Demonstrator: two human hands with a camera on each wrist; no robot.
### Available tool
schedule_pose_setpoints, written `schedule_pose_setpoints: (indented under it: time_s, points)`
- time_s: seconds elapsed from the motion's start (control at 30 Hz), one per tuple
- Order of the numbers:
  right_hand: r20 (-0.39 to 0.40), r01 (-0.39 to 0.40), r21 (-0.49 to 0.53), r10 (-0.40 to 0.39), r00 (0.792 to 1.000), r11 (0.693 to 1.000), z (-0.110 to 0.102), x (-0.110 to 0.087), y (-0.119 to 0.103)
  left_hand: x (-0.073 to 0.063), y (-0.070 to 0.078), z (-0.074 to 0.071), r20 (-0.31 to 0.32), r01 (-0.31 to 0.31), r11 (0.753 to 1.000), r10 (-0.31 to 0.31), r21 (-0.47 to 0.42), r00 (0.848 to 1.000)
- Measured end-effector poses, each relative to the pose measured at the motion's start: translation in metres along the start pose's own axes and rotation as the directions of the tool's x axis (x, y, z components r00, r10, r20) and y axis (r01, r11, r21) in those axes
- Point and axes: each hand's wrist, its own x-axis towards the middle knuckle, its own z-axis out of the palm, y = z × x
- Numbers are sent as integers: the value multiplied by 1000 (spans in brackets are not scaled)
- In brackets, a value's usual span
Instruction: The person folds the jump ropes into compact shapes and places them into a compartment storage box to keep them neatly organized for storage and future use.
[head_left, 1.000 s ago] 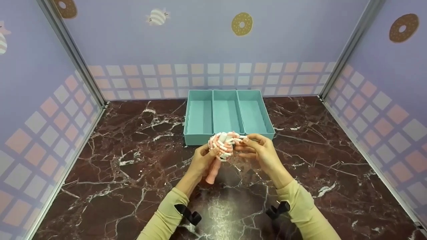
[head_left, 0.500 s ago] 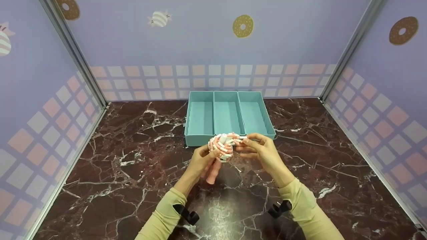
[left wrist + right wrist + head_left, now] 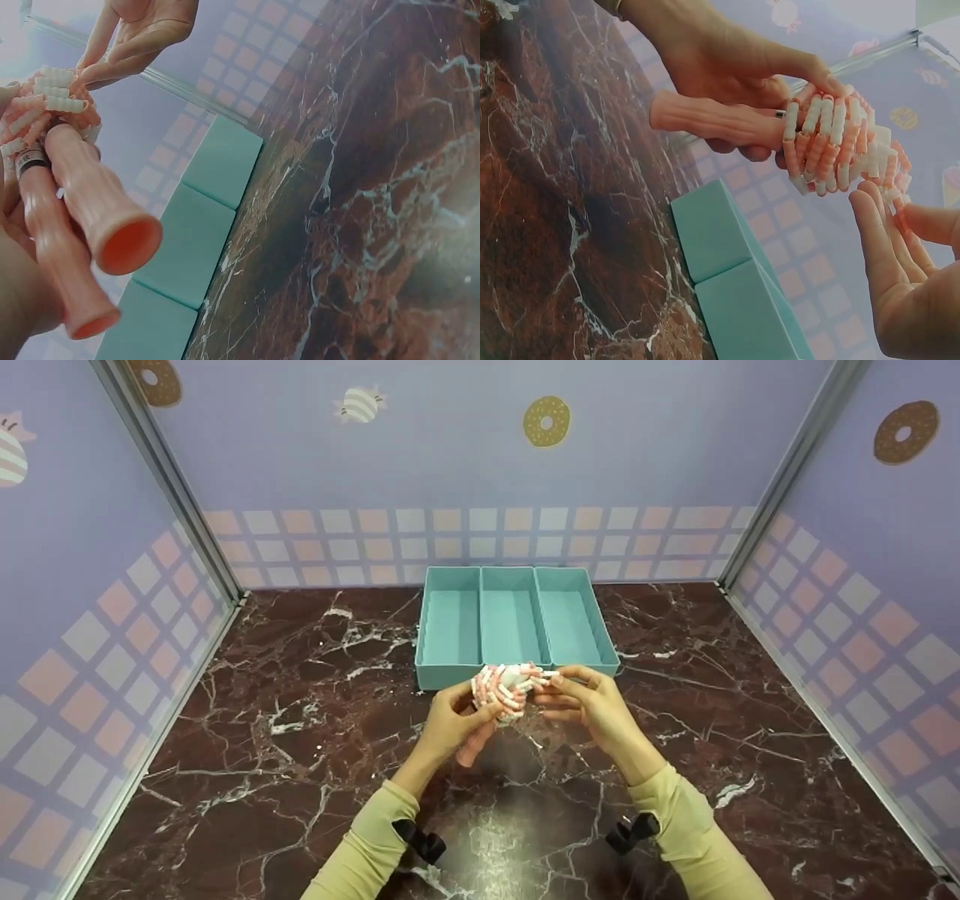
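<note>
A beaded jump rope in pink and white is wound into a bundle above the table. My left hand grips the bundle, thumb over the coils. Two pink handles point down from it, side by side in the left wrist view, with hollow flared ends. My right hand pinches a short beaded stretch at the bundle's right side between thumb and fingers. In the right wrist view, the wound coils wrap around the upper part of the handles, and part of the left hand's grip is hidden.
Behind the hands stands a teal box with three compartments, near the back wall. The dark red marble table spreads around it. Patterned purple panels close off the back and both sides.
The left hand has tilted the bundle slightly, and the handle ends have drawn in under that hand. The right hand keeps its pinch at nearly the same spot.
</note>
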Motion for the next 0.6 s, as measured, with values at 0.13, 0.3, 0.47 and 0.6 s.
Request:
schedule_pose_setpoints:
  time_s: [0.13,0.3,0.47,0.6]
  points:
    - [0,-8,-1,8,1000,1000,0,0,2,0,-2,-3,-9,-51,993,52,103,999]
    - [3,-37,-7,37,999,999,-2,3,7,2,-3,-8,-6,-65,970,69,235,998]
    - [9,-74,0,74,997,997,-5,4,12,3,-1,-13,21,-68,947,64,315,998]
    - [8,-84,28,83,996,996,-4,4,14,2,1,-14,25,-94,938,91,335,996]
